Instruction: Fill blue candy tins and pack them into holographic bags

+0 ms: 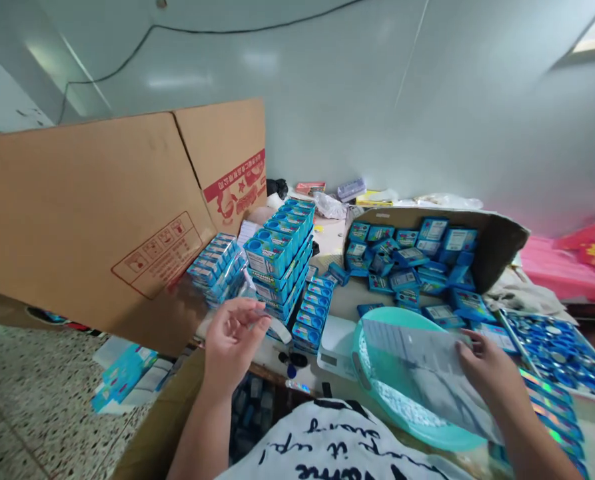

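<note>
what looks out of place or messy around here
Blue boxes by the dark cardboard lie jumbled at different angles, unlike the neat stack to their left. Blue-and-white printed pieces also look misplaced, seemingly lying on the floor.

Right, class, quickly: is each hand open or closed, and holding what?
Left hand: closed, pinching a pale strip.
Right hand: closed, holding a clear plastic sheet over the basin.

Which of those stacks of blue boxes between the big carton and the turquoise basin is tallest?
The middle stack, beyond the left hand: it rises in several tiers, higher than the left stack and the low row on its right.
</note>
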